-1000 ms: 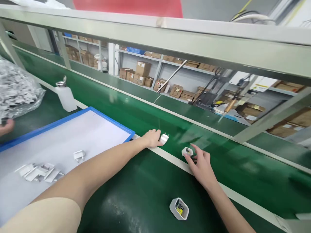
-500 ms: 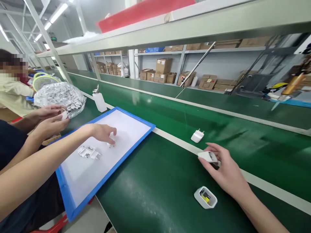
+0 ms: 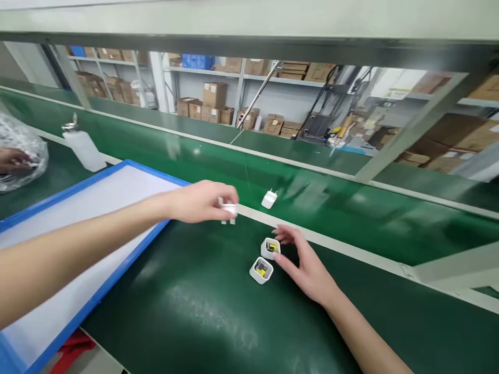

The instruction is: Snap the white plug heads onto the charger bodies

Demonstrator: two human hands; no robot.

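Observation:
My left hand is closed on small white plastic plug parts, raised over the green bench near the tray's right corner. Their exact number is hard to make out. My right hand has its fingers apart around the right side of an open white charger housing, the thumb at its edge. Just in front sits another open charger housing. Both stand with the opening up and show yellow and dark electronic parts inside. A closed white charger with two pins lies farther back on the green belt.
A blue-rimmed white tray lies at the left. Behind it stands a white pump bottle. A co-worker's hand is at a clear plastic bag. A metal beam crosses overhead; cartons fill shelves beyond.
My left hand has left the tray, carrying small white parts rightward. The housing in my right hand now stands on the bench beside the other one. My view has swung right.

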